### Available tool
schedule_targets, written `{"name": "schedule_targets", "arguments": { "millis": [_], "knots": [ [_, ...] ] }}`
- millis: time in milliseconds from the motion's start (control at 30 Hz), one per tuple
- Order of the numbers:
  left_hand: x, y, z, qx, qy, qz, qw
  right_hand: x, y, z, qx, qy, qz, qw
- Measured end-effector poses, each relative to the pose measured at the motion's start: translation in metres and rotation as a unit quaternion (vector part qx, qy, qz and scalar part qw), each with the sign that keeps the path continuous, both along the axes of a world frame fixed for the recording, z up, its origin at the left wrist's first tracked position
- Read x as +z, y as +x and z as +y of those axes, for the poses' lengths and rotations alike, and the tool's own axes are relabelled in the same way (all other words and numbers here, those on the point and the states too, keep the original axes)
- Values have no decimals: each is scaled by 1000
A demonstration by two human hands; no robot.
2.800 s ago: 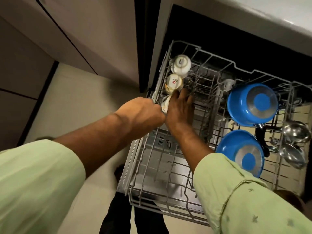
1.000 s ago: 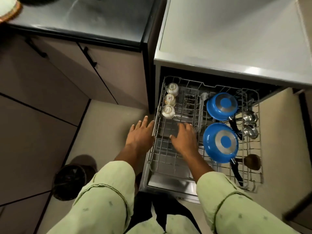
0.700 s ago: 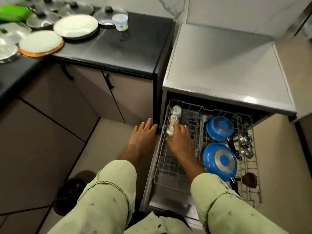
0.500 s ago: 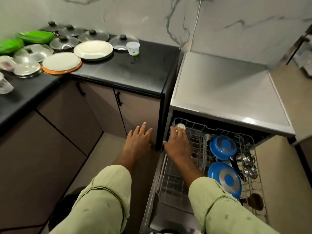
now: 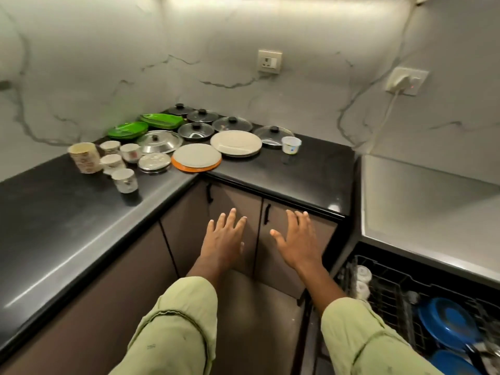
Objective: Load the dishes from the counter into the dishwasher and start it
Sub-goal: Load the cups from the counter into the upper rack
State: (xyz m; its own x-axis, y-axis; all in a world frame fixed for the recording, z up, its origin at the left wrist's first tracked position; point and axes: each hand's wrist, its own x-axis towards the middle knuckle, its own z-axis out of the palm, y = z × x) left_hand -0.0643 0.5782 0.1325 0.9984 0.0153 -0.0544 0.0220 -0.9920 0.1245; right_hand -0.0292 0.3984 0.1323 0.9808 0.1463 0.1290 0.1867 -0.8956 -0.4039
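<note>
A: Both of your hands are hanging empty in front of the cabinet doors (image 5: 232, 197): the left hand (image 5: 223, 240) and the right hand (image 5: 299, 243) are spreading their fingers out flat, palms down, gripping nothing.

B: And the dishes you are going for are sitting up and to your left on the black counter (image 5: 54, 212). The small cup (image 5: 125, 180) is standing nearest the counter's front edge, upright, mouth up, apart from its neighbours.

A: So your left hand is lying closer to it, with the cup ahead and leftward of its fingertips. Your right hand is hanging on the dishwasher side, near the pulled-out rack (image 5: 392, 277).

B: You are facing a round cup with no long axis across the counter, only its upright one, so I am judging that a sideways wrap from the left hand is suiting it best.

A: Behind it you are also seeing three more small cups (image 5: 112, 161), a taller mug (image 5: 84, 157), the orange-rimmed plate (image 5: 196, 156) and the white plate (image 5: 236, 143), with lids (image 5: 196, 130) farther back.

B: Down in the rack, what I am taking for white cups (image 5: 362, 274), dim at the frame's edge, are lining the left side and blue pans (image 5: 446, 323) are filling the right. Loading is looking partly done, with most of the counter's dishes not yet in.
</note>
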Motion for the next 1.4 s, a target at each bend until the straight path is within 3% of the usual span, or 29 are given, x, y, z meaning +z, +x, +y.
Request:
{"name": "schedule_targets", "arguments": {
  "millis": [400, 800, 1400],
  "knots": [
    [-15, -23, 170, 126, -24, 32, 991, -12, 17, 168, 129, -18, 43, 991],
    [-36, -3, 291, 260, -28, 79, 962, -22, 74, 307, 254, 45, 123, 958],
    [-60, 112, 391, 336, -143, 313, 877, -53, 223, 451, 336, 100, 251, 902]
  ]
}}
